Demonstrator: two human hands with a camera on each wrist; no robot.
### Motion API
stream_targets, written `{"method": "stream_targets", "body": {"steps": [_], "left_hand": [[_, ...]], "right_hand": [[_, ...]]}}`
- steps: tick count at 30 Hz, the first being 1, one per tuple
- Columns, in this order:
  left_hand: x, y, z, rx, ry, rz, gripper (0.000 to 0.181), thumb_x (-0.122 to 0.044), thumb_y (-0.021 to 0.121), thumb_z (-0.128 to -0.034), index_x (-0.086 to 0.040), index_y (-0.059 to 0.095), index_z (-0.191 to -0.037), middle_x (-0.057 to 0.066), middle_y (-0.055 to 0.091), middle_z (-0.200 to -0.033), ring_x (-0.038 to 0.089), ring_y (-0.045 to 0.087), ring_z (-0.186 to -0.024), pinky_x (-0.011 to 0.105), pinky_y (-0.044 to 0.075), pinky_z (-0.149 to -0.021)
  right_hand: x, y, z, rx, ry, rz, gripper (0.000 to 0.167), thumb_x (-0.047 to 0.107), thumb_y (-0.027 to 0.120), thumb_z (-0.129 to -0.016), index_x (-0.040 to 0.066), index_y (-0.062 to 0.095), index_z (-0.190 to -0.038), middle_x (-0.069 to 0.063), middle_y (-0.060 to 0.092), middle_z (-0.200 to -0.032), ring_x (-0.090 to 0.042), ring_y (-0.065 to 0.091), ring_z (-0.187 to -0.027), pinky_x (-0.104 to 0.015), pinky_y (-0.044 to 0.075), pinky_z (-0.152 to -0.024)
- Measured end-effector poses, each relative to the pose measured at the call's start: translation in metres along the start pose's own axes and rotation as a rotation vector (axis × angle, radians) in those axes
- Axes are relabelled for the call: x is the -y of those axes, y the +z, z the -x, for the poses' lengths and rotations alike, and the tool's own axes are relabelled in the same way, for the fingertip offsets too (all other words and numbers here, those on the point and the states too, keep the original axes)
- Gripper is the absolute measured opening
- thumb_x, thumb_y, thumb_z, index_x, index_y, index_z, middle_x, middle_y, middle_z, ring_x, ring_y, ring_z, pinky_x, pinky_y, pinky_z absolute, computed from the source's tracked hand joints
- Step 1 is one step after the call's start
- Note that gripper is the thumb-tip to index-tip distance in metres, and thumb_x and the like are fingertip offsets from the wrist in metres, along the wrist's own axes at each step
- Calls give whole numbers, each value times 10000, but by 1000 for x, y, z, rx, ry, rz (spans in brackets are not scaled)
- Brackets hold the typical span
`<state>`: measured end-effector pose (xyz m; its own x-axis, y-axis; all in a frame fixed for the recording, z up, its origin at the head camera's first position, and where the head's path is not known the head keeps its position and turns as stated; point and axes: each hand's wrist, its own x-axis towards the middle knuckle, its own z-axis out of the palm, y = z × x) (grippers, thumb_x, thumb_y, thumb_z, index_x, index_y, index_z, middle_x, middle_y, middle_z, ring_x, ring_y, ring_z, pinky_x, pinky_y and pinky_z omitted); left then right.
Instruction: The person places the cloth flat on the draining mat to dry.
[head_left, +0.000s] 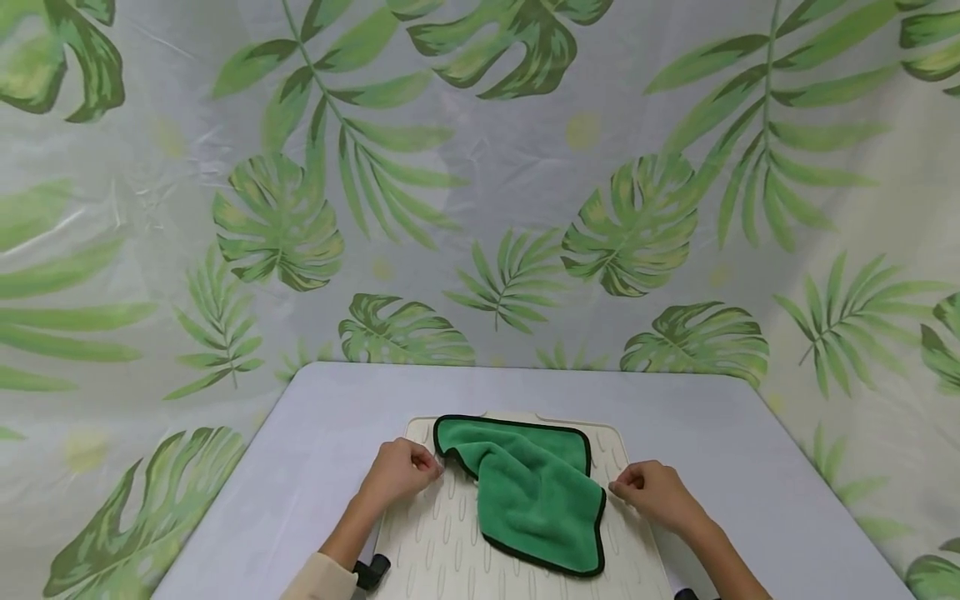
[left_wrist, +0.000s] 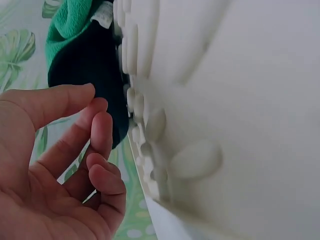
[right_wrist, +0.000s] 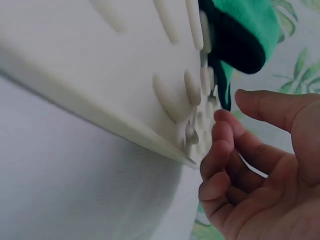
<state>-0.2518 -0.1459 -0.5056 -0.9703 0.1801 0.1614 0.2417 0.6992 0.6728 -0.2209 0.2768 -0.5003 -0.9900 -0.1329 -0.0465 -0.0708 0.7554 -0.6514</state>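
A green cloth (head_left: 536,492) with black edging lies rumpled and partly folded on a ribbed cream board (head_left: 442,542). Left of the cloth, my left hand (head_left: 405,473) hovers with loosely bent fingers; in the left wrist view the hand (left_wrist: 65,155) has thumb and index tips close together, holding nothing, in front of the cloth's dark edge (left_wrist: 95,70). At the cloth's right corner is my right hand (head_left: 658,497). The right wrist view shows that hand (right_wrist: 265,155) with a gap between thumb and loosely curled fingers, the cloth (right_wrist: 255,25) beyond them.
The board rests on a white table (head_left: 285,483), whose far edge meets a leaf-patterned sheet (head_left: 525,200). A small black object (head_left: 372,572) is beside my left wrist, at the board's left edge.
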Motion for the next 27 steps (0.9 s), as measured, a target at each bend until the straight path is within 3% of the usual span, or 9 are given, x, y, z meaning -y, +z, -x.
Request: {"method": "stream_targets", "body": {"steps": [5, 10, 15, 23, 27], "left_hand": [[-7, 6, 3, 46, 54, 27, 103, -242, 811, -872, -198, 820, -779, -84, 735, -745, 29, 557, -620, 240, 458, -557], [-13, 13, 5, 99, 54, 78, 135, -287, 804, -897, -158, 839, -881, -55, 749, -784, 37, 581, -654, 249, 476, -575], [-15, 21, 1, 104, 53, 97, 155, -293, 799, -906, -142, 829, -885, -52, 720, -747, 57, 573, -628, 249, 464, -554], [-16, 29, -2, 124, 60, 115, 181, -322, 794, -912, -169, 819, -820, -56, 722, -712, 51, 546, -590, 247, 436, -520], [-17, 29, -3, 139, 75, 116, 182, -321, 786, -920, -169, 821, -826, -56, 718, -715, 54, 534, -575, 248, 431, -513]], "right_hand": [[1, 0, 13, 45, -25, 3, 207, 278, 728, -954, 95, 742, -859, 20, 680, -750, -91, 545, -668, -267, 443, -595], [2, 2, 23, 121, -78, -36, 236, 290, 730, -955, 82, 736, -843, 0, 680, -759, -66, 521, -650, -252, 427, -586], [1, 8, 25, 161, -102, -58, 244, 309, 742, -943, 97, 735, -822, 12, 666, -737, -65, 498, -625, -247, 413, -568], [6, 20, 27, 170, -118, -92, 249, 318, 778, -912, 104, 734, -793, 35, 658, -718, -57, 511, -616, -247, 425, -572], [9, 27, 25, 137, -135, -86, 256, 291, 814, -877, 99, 702, -750, 41, 629, -672, -58, 500, -591, -247, 417, -551]]}}
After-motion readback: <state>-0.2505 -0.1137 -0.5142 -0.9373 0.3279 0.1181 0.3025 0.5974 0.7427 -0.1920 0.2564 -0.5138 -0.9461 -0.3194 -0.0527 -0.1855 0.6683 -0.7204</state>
